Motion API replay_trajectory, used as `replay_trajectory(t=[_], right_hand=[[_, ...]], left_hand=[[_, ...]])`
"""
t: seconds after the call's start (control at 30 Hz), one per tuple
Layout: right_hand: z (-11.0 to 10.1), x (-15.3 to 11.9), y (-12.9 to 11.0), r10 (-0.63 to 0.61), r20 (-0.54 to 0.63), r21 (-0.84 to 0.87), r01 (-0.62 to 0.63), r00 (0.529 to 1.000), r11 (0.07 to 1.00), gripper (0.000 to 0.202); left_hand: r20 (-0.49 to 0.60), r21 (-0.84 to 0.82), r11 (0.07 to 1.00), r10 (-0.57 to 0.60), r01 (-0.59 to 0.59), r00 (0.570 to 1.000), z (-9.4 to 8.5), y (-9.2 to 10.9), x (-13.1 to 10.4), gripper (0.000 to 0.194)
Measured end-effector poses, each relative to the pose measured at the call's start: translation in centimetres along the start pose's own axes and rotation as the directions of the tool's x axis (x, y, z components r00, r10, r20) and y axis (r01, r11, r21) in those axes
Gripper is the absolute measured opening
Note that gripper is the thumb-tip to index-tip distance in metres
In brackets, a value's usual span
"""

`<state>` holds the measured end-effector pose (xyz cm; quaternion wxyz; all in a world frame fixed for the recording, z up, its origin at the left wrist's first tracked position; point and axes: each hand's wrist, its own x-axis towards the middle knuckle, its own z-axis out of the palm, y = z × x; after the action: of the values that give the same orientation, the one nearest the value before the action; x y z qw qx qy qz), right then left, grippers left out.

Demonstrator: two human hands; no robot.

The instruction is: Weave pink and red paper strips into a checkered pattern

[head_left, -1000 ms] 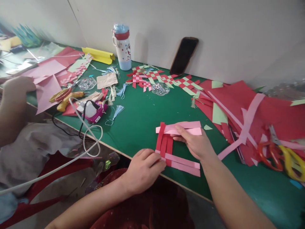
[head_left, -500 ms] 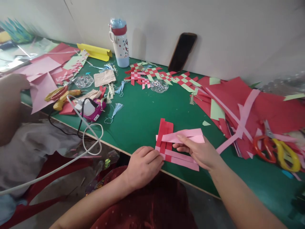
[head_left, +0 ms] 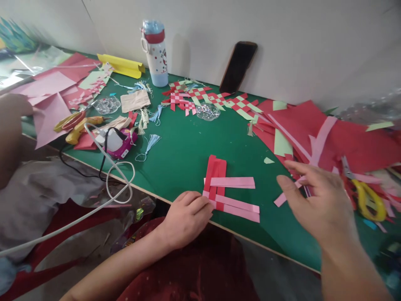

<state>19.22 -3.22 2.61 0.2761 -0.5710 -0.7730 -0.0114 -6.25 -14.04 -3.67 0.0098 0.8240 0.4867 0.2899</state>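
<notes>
Red and pink paper strips (head_left: 216, 184) are partly woven together near the front edge of the green table. My left hand (head_left: 189, 215) is closed over their lower left corner, pressing it at the table edge; its fingertips are partly hidden. Pink strip ends (head_left: 242, 211) stick out to the right, and an upper pink strip (head_left: 233, 182) lies across the red ones. To the right, my right hand (head_left: 319, 205) hovers with fingers apart and holds nothing. Beneath its fingers lies a loose pink strip (head_left: 282, 200).
Red paper sheets (head_left: 316, 129) and scissors (head_left: 371, 200) lie at right. Behind are woven pieces (head_left: 216, 99), a tray of small beads (head_left: 207, 112), a phone (head_left: 239, 67) and a bottle (head_left: 156, 54). A glue gun (head_left: 83, 128) and another person's arm (head_left: 12, 133) are at left.
My right hand has let go of the upper pink strip and moved right, toward the loose pink strip and red sheets. The strip now lies flat. My left hand stays in place.
</notes>
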Motion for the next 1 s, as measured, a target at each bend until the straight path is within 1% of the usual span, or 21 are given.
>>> replay_trajectory(t=[0.03, 0.07, 0.1, 0.17, 0.23, 0.33, 0.53, 0.7, 0.87, 1.0], right_hand=[[0.4, -0.4, -0.9, -0.156, -0.01, 0.013, 0.156, 0.988, 0.988, 0.037], [1.0, -0.8, -1.9, -0.307, 0.054, 0.057, 0.304, 0.95, 0.951, 0.033], [1.6, -1.3, -2.9, -0.401, 0.129, 0.093, 0.391, 0.907, 0.916, 0.033], [3.2, -2.1, -4.7, -0.494, 0.236, 0.09, 0.487, 0.837, 0.869, 0.035], [4.4, -2.8, -5.7, -0.506, 0.279, 0.072, 0.507, 0.816, 0.859, 0.037], [5.3, -3.5, -5.8, -0.493, 0.308, 0.085, 0.492, 0.814, 0.866, 0.038], [4.8, -4.1, -5.5, -0.488, 0.317, 0.209, 0.442, 0.813, 0.872, 0.034], [4.6, -4.3, -5.4, -0.491, 0.288, 0.21, 0.446, 0.822, 0.87, 0.03], [4.6, -4.5, -4.7, -0.505, 0.301, 0.226, 0.454, 0.809, 0.862, 0.03], [4.6, -4.5, -4.4, -0.52, 0.311, 0.238, 0.465, 0.796, 0.853, 0.032]], left_hand=[[0.007, -0.005, 1.0, 0.003, -0.003, 1.0, -0.2, -0.1, -0.1, 0.014], [0.014, -0.009, 1.0, 0.007, -0.007, 1.0, -0.4, -0.2, -0.2, 0.015], [0.022, -0.01, 1.0, 0.013, -0.013, 1.0, -0.5, -0.3, -0.4, 0.017], [0.037, -0.007, 0.999, 0.034, -0.033, 0.999, -0.9, -0.6, -0.9, 0.023], [0.055, 0.0, 0.998, 0.063, -0.064, 0.996, -1.1, -1.0, -1.4, 0.03], [0.09, 0.013, 0.996, 0.089, -0.091, 0.992, -1.0, -1.5, -2.0, 0.037], [0.13, 0.032, 0.994, 0.095, -0.1, 0.987, -0.5, -1.9, -2.3, 0.038], [0.127, 0.038, 0.994, 0.097, -0.103, 0.987, -0.5, -1.8, -2.3, 0.036], [0.138, 0.041, 0.994, 0.092, -0.098, 0.986, -0.5, -1.9, -2.4, 0.037], [0.157, 0.027, 0.996, 0.078, -0.083, 0.985, -0.9, -1.7, -1.9, 0.036]])
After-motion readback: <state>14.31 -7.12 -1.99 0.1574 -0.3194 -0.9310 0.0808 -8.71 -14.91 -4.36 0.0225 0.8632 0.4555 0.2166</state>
